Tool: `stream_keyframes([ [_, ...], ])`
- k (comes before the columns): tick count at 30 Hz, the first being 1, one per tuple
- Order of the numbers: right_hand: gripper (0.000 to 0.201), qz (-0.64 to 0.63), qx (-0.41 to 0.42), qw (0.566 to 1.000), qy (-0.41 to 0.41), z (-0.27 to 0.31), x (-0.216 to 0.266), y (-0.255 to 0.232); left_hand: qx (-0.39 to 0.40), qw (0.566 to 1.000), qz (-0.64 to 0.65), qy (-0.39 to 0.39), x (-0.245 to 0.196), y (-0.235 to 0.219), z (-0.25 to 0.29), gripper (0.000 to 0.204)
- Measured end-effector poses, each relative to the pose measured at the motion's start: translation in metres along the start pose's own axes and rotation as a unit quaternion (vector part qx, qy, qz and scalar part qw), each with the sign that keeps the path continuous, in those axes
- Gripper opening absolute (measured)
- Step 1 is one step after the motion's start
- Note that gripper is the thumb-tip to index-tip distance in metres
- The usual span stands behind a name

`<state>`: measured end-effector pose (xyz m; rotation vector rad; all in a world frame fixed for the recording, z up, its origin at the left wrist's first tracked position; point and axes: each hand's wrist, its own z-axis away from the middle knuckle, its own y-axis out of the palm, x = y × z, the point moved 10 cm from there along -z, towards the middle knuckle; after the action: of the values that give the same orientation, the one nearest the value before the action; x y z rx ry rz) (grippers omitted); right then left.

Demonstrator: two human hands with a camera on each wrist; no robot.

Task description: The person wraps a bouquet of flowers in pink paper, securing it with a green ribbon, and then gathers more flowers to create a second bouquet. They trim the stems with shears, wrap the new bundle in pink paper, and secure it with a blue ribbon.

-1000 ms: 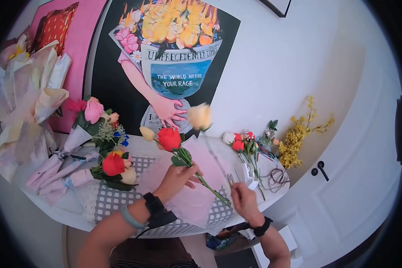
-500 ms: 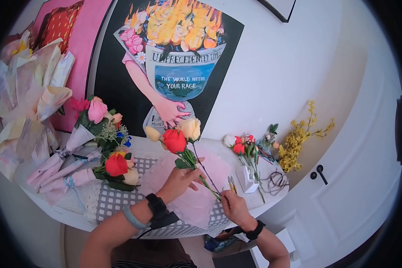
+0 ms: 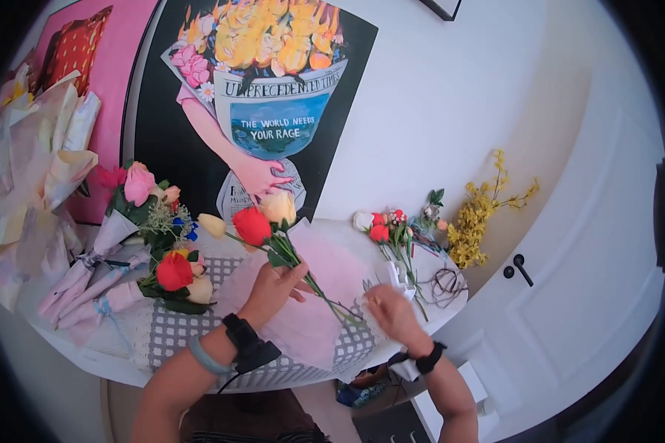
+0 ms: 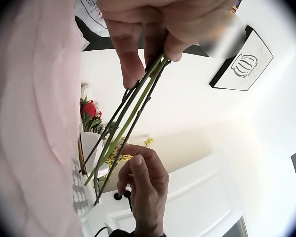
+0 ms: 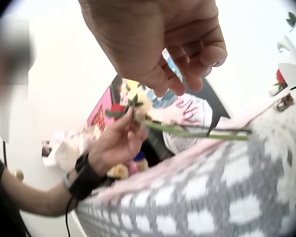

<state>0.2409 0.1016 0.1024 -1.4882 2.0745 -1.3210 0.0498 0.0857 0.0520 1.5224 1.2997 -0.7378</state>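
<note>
My left hand (image 3: pixel 277 288) grips the stems of several artificial flowers in a bunch above the table. At the top of the bunch are a red rose (image 3: pixel 252 225), a cream rose (image 3: pixel 279 207) and a pale yellow bud (image 3: pixel 212 225). In the left wrist view the green and dark stems (image 4: pixel 119 121) run down from the fingertips and fan apart. Just beyond the stem ends is my right hand (image 3: pixel 393 311), its fingers loosely curled around nothing, as the right wrist view also shows. Pink wrapping paper (image 3: pixel 332 255) lies spread beneath the bunch.
Wrapped bouquets (image 3: pixel 100 295) lie at the table's left. To the right, loose flowers (image 3: pixel 380 227) lean at a white holder (image 3: pixel 399 279), near a coil of brown cord (image 3: pixel 447 286). A grey-and-white checked cloth (image 3: pixel 171 336) covers part of the table. Yellow blossoms (image 3: pixel 473 229) stand by the wall.
The cream rose, swinging and blurred at first, has come in beside the red rose, its stem joining the bunch in my left hand. My right hand has let go of the stem ends.
</note>
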Motion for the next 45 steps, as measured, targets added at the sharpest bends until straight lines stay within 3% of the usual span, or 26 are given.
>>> stream_keyframes([
  [1, 0.01, 0.004, -0.001, 0.995, 0.096, -0.001, -0.026, -0.01, -0.02, 1.0, 0.0, -0.007, 0.001, -0.004, 0.001, 0.016],
  [2, 0.015, 0.036, -0.017, 0.996, 0.08, -0.003, -0.054, -0.01, -0.031, 1.0, 0.0, 0.0, 0.004, -0.008, 0.0, 0.018],
  [6, 0.026, 0.14, 0.141, 0.954, 0.224, 0.008, -0.112, 0.037, -0.042, 0.999, -0.003, 0.007, -0.002, -0.01, 0.0, 0.018],
  [9, 0.027, 0.237, 0.14, 0.942, 0.194, 0.006, -0.116, 0.054, -0.044, 0.999, -0.009, 0.009, -0.003, -0.011, 0.0, 0.018],
  [13, 0.03, 0.237, 0.147, 0.924, 0.262, 0.008, -0.13, 0.053, -0.048, 0.999, -0.001, 0.018, -0.003, -0.013, -0.001, 0.018],
  [16, 0.027, 0.232, 0.142, 0.924, 0.268, 0.012, -0.134, 0.053, -0.065, 0.997, 0.002, 0.027, -0.004, -0.016, 0.0, 0.019],
  [22, 0.023, 0.128, -0.018, 0.986, 0.107, 0.011, -0.08, -0.002, -0.104, 0.994, 0.015, 0.026, -0.003, -0.028, -0.002, 0.018],
  [25, 0.025, 0.085, 0.015, 0.986, 0.143, 0.013, -0.047, -0.016, -0.118, 0.992, 0.006, 0.039, -0.007, -0.03, 0.0, 0.018],
  [28, 0.025, 0.03, 0.02, 0.997, 0.069, 0.015, -0.011, -0.017, -0.126, 0.991, 0.003, 0.047, -0.009, -0.03, 0.0, 0.018],
  [30, 0.025, 0.054, 0.032, 0.996, 0.068, 0.018, 0.0, -0.019, -0.128, 0.991, 0.004, 0.047, -0.01, -0.03, -0.001, 0.017],
  [37, 0.022, 0.139, 0.061, 0.988, 0.004, 0.027, 0.0, -0.004, -0.123, 0.991, 0.014, 0.048, -0.008, -0.032, -0.001, 0.015],
  [40, 0.02, 0.102, 0.005, 0.995, 0.016, 0.017, 0.005, -0.014, -0.125, 0.991, 0.018, 0.052, -0.009, -0.032, -0.001, 0.015],
  [45, 0.021, 0.067, 0.007, 0.997, -0.023, 0.002, 0.028, -0.001, -0.12, 0.991, 0.022, 0.049, -0.012, -0.029, 0.001, 0.015],
])
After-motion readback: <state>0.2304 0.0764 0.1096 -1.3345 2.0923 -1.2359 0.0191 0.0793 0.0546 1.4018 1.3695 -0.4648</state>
